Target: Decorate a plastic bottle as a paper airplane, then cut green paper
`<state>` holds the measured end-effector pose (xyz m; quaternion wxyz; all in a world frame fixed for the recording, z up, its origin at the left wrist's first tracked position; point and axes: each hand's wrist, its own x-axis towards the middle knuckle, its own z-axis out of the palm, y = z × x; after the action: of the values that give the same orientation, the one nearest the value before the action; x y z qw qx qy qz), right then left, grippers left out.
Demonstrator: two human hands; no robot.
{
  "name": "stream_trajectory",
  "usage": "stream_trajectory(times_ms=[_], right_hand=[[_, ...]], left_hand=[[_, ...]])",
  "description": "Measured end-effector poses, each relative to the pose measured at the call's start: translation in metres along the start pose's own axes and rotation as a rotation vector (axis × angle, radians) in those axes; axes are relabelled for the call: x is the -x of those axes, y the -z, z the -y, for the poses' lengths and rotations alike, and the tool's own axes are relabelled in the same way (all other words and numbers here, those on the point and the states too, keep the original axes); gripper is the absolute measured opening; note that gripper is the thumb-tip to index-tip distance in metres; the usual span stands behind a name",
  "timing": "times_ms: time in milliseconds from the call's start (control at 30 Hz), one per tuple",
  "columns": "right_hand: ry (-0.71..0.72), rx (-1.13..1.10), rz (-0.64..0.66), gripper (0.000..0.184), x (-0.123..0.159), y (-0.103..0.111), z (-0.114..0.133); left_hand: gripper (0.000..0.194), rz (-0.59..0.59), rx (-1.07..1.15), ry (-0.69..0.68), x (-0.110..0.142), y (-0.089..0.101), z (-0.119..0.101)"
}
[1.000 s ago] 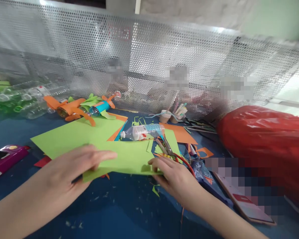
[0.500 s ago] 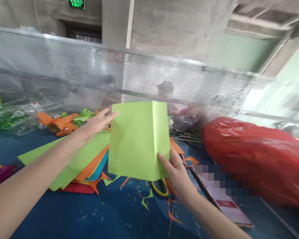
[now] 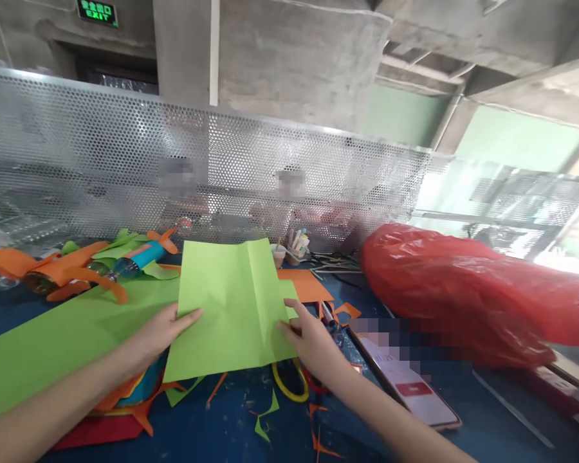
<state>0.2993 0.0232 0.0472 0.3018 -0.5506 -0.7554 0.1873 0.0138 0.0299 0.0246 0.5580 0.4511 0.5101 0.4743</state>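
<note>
A light green sheet of paper (image 3: 222, 302) is held up above the table, facing me, with an upright crease right of its middle. My left hand (image 3: 166, 331) grips its left edge, the thumb lying over the front. At the right edge my right hand (image 3: 311, 337) is closed on the paper, its thumb and forefinger bent. Under my left forearm lies a stack of green sheets (image 3: 77, 315), over orange, blue and red paper. Below the held sheet, yellow-handled scissors (image 3: 289, 386) are partly hidden.
Paper-wrapped bottles with orange blades (image 3: 58, 270) stand at left. A phone (image 3: 405, 379) and a red plastic bag (image 3: 444, 289) lie at right. Paper scraps (image 3: 269, 415) dot the blue table (image 3: 212, 424). Behind rises a perforated metal screen (image 3: 251, 154), with people beyond it.
My left hand has come down from beside the sheet's upper left corner and taken its left edge. The sheet is lower and tilted. The camera view has turned right.
</note>
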Motion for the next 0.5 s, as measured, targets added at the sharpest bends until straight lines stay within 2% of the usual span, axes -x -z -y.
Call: stream_trajectory(times_ms=[67,133,200,300,500], right_hand=[[0.068,0.112,0.001,0.024,0.001,0.008,0.004],[0.065,0.363,-0.032,0.008,0.004,0.012,0.008],[0.088,0.608,-0.02,0.016,0.008,0.01,0.011],[0.129,0.832,0.066,0.02,0.014,0.002,0.015],[0.016,0.97,0.111,0.019,0.02,-0.005,0.017]], left_hand=[[0.039,-0.012,0.062,0.013,0.001,0.006,0.002],[0.039,-0.003,0.141,0.041,0.003,0.01,0.002],[0.041,0.004,0.19,0.072,0.006,0.012,0.001],[0.047,0.014,0.213,0.087,0.007,0.012,0.002],[0.052,0.012,0.212,0.057,0.005,0.013,0.005]])
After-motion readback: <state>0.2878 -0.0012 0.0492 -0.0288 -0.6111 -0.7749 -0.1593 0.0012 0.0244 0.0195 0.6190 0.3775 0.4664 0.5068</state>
